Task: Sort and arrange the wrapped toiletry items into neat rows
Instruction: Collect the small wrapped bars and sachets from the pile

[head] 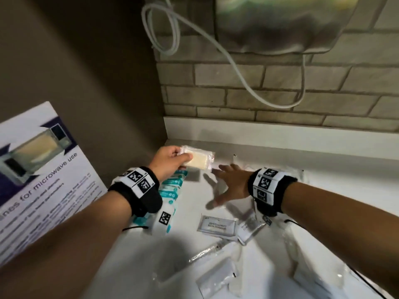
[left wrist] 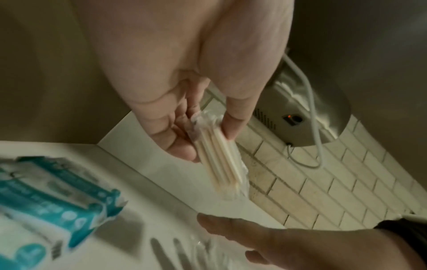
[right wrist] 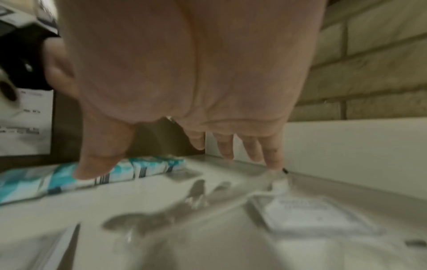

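We record the left hand point(head: 167, 159) raised off the white table point(head: 280, 169), its grip closed on one end of a clear-wrapped packet of pale sticks point(left wrist: 217, 160), pinched between thumb and fingers; the packet's free end points away from the palm. Just below and behind that grip, a row of teal-and-white sachets point(head: 170, 190) lies on the table. The right hand point(head: 232, 184) hovers low beside it, grip wide, fingers point(right wrist: 272, 151) spread and holding nothing. Nearer us than the right hand lie silver sachets point(head: 217, 226) and clear-wrapped items point(head: 212, 251), loosely scattered.
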